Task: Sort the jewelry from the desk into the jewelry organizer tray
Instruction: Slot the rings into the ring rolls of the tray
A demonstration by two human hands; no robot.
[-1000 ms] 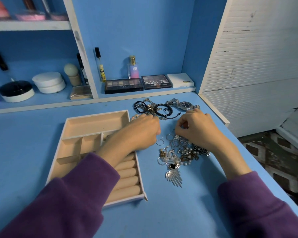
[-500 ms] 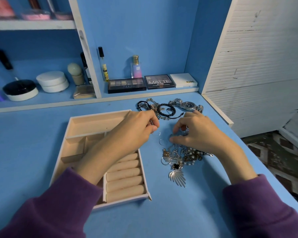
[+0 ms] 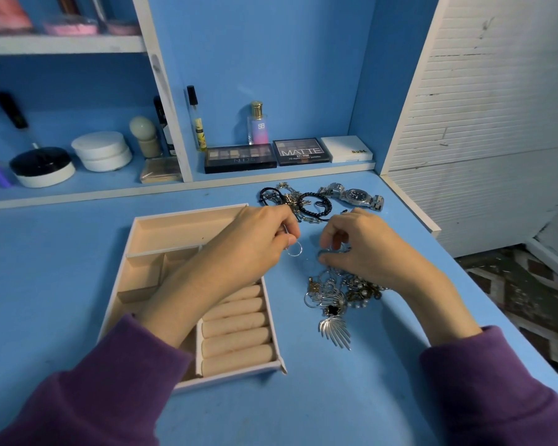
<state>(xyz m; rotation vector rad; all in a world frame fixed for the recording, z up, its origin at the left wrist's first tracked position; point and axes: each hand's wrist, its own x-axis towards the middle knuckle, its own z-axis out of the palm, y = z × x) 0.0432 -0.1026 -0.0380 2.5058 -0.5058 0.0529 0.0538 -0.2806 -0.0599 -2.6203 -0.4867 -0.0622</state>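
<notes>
Your left hand (image 3: pixel 252 246) pinches a thin silver ring (image 3: pixel 294 249) in curled fingers (image 3: pixel 286 240). Just right of it, your right hand (image 3: pixel 364 249) curls its fingers round a piece at the far edge of the jewelry pile (image 3: pixel 335 292), which spreads under that palm on the worktop (image 3: pixel 303 397). The organizer tray (image 3: pixel 181 225) lies beneath your left wrist.

Organizer tray (image 3: pixel 149 220) left on desk (image 3: pixel 335 397), jewelry pile (image 3: pixel 335 294) just right, watch (image 3: pixel 355 195) behind pile

A tangled silver jewelry pile (image 3: pixel 332 294) lies just right of the beige organizer tray (image 3: pixel 174 231).
</notes>
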